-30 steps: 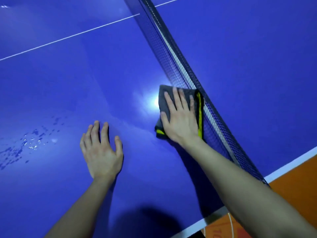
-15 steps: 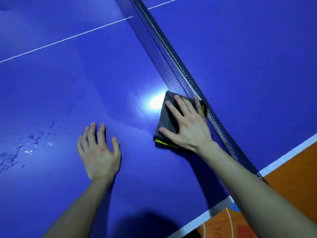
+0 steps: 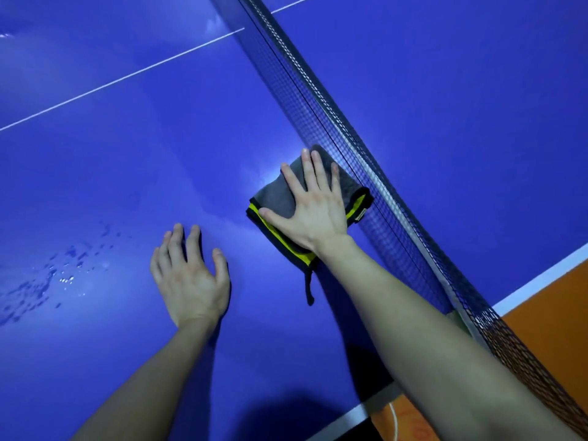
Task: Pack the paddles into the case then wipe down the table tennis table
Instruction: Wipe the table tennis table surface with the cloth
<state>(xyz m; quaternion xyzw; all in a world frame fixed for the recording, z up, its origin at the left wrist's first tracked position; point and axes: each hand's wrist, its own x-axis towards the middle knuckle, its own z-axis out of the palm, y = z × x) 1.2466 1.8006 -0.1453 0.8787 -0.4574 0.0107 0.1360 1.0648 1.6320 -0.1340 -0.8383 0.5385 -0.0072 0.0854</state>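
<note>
Table: blue table tennis table (image 3: 127, 173) fills pretty much the whole view. It's shiny, with a white centre line (image 3: 127, 78) running off to the far left and orange floor (image 3: 547, 313) peeking past the right edge.
Net: net (image 3: 334, 122) cuts diagonally from far middle to near right, and both hands are on the half to its left.
Cloth: grey cloth (image 3: 276, 198) with a yellow hem, folded into a roughly square pad. It's lying flat on the table with its right edge just beside the foot of the net, and a little loop tab trails off the near corner.
Right hand: right hand (image 3: 313, 214) is flat on top of the cloth, fingers straight and spread, pressing down rather than gripping.
Left hand: left hand (image 3: 191, 281) is palm-down on bare table, near and left of the cloth, fingers relaxed and holding nothing. Looks like it's just propping.
Wet patch: scatter of water droplets (image 3: 60, 278) on the near left, well apart from the cloth.
Key bit: the droplets lie left of both hands. The left hand sits between them and the cloth, so it's nearer, but the right hand has the cloth.
Paddles/case: not in view, so can't say where they are.
Stage: my guess is this is the wipe-down part, doing the strip along the net.
Next: I reckon the pad has to sweep left, and the left hand needs to clear its path.
</note>
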